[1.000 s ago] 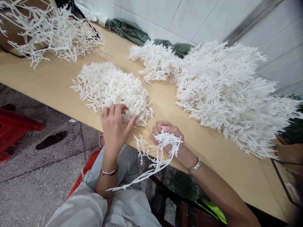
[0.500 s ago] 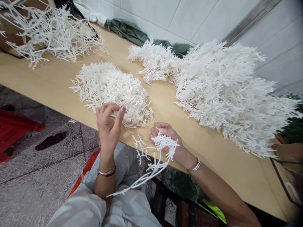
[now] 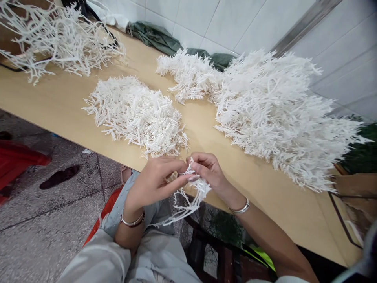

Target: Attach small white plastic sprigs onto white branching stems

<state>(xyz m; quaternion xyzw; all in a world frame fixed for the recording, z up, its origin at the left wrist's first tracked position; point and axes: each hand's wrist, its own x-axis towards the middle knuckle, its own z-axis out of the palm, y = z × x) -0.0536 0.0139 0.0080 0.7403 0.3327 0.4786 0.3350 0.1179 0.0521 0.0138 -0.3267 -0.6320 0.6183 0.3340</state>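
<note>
Both my hands meet just over the table's front edge. My right hand [image 3: 210, 173] is closed on a bundle of white branched strands [image 3: 194, 200], whose long stems hang down toward my lap. From the other side my left hand [image 3: 160, 179] pinches the top of the same bundle, thumb and fingertips against it. Behind my hands a pile of short white sprigs [image 3: 138, 114] lies on the tan table [image 3: 200, 125]. A much larger heap of white branched pieces [image 3: 279, 114] covers the table at the right.
Long white branches [image 3: 64, 39] lie at the back left. Dark green cloth [image 3: 156, 37] runs along the tiled wall [image 3: 229, 23]. A red stool [image 3: 20, 159] and a dark shoe [image 3: 60, 177] are on the floor at left. A cardboard box [image 3: 355, 186] sits at the right.
My left hand has come down and right from beside the small pile to the bundle in my right hand. The strands have bunched together below my fingers. The view has shifted slightly.
</note>
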